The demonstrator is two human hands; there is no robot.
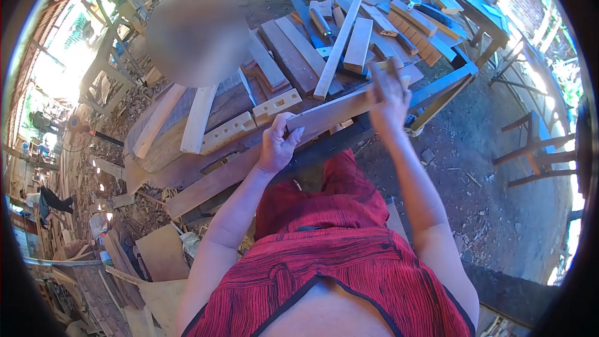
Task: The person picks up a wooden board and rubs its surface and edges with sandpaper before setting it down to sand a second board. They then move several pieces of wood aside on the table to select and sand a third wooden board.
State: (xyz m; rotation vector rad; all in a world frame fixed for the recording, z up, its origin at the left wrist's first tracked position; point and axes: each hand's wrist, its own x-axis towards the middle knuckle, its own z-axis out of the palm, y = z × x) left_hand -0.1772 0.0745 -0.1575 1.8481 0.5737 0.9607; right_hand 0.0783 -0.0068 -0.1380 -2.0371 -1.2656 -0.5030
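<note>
My left hand (278, 145) is closed around the near-left end of a flat wooden board (331, 112), thumb on the side facing me. The board slants up to the right across the front of the workbench. Over its far-right part is my right hand (389, 97), fingers bent around a small brown block (385, 70), which is blurred and partly covered. Just beyond my left hand lie a wooden piece with holes (228, 135) and a second holed piece (276, 105). A longer plank (215, 178) runs below my left forearm's side of the bench.
Several loose wood strips and a long pale batten (340, 43) lie on the workbench. A blue-lit table (446, 84) stands at the right, with a wooden stool frame (536, 150) farther right. Offcuts and shavings litter the floor at left. Another person's blurred head (198, 37) is across the bench.
</note>
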